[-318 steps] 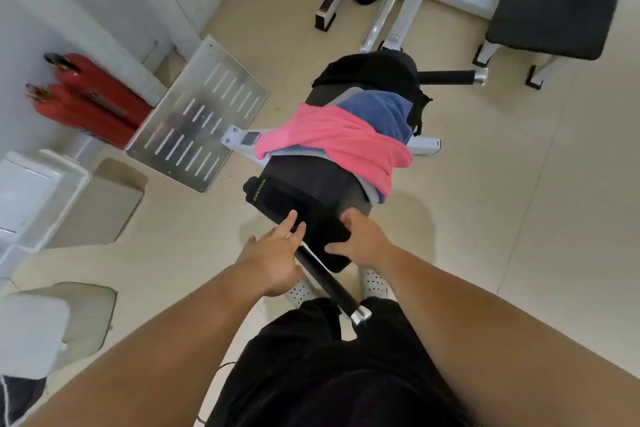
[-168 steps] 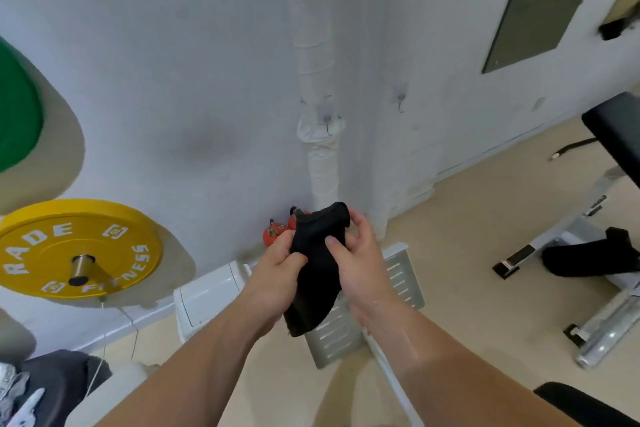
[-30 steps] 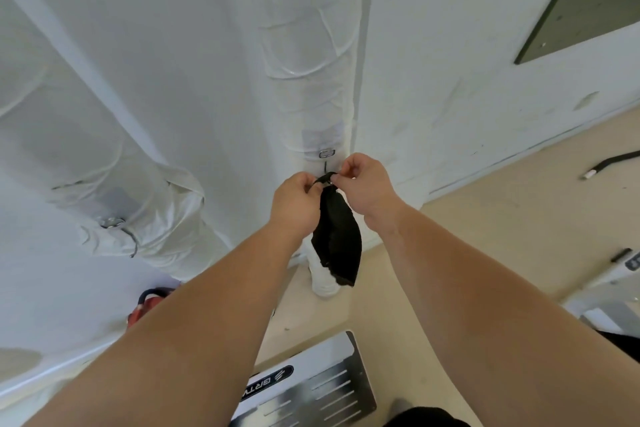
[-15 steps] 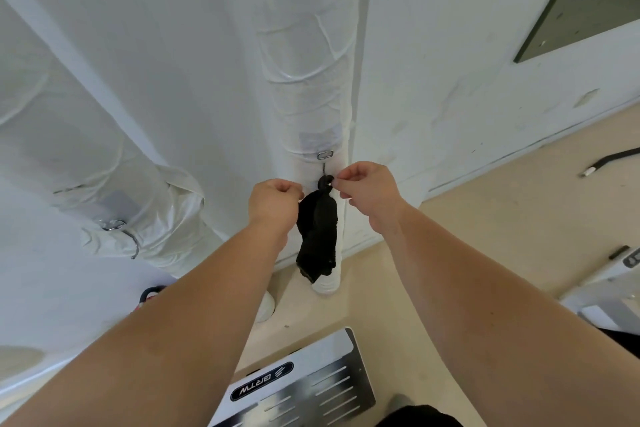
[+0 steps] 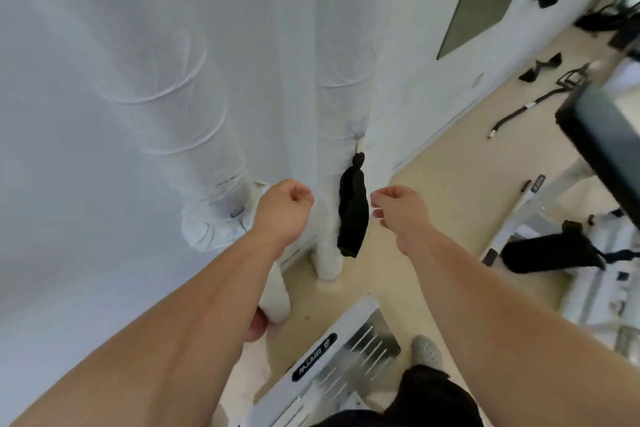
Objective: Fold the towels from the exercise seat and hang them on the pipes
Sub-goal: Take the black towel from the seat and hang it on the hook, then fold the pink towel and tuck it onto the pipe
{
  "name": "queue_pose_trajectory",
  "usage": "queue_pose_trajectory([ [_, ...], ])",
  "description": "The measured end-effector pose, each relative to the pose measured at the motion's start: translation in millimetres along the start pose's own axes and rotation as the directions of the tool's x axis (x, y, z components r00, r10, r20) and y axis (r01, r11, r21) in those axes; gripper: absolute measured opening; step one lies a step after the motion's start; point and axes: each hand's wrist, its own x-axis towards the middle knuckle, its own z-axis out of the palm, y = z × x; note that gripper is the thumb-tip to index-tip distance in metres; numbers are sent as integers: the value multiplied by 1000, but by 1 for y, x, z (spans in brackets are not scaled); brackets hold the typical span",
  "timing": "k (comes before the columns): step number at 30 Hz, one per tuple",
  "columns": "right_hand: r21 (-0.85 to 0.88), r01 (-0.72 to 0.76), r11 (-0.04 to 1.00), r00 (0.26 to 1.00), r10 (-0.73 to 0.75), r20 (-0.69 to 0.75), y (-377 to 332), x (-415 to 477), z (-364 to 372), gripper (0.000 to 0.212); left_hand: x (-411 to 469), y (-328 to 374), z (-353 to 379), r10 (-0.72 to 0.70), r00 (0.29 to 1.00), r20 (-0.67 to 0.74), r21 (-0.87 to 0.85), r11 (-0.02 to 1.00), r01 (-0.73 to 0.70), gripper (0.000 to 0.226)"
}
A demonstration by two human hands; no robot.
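A folded black towel (image 5: 353,215) hangs by its top from a small hook on the white wrapped vertical pipe (image 5: 341,87). Neither hand touches it. My left hand (image 5: 285,210) is to the left of the towel, curled into a loose fist with nothing in it. My right hand (image 5: 398,206) is to the right of the towel, fingers curled in and empty. A second, thicker wrapped pipe (image 5: 180,104) runs down the wall at left. The exercise seat with the other towels is out of view.
A slotted metal footplate (image 5: 343,357) lies on the floor below my arms, beside my shoe (image 5: 427,352). A black padded bench (image 5: 606,135) and white machine frame (image 5: 519,218) stand at right. A bar attachment (image 5: 530,104) lies on the beige floor.
Both hands have let go of the black towel and drawn back and apart; the towel now hangs alone from the hook. The view has pulled back and tilted right.
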Motion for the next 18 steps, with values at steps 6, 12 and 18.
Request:
queue_pose_trajectory([
  [6,5,-30,1000,990,30,-139,26,-134,5,16,-63,-9,-53,91,974,206,79,991,-110,11],
  [12,-193,54,980,968,-99,-232,52,-209,-20,12,-109,-16,-44,103,916,387,171,968,-181,11],
  [18,-403,-17,915,955,-105,-278,120,-266,-72,9,-159,-18,-9,128,834,536,288,901,-323,16],
])
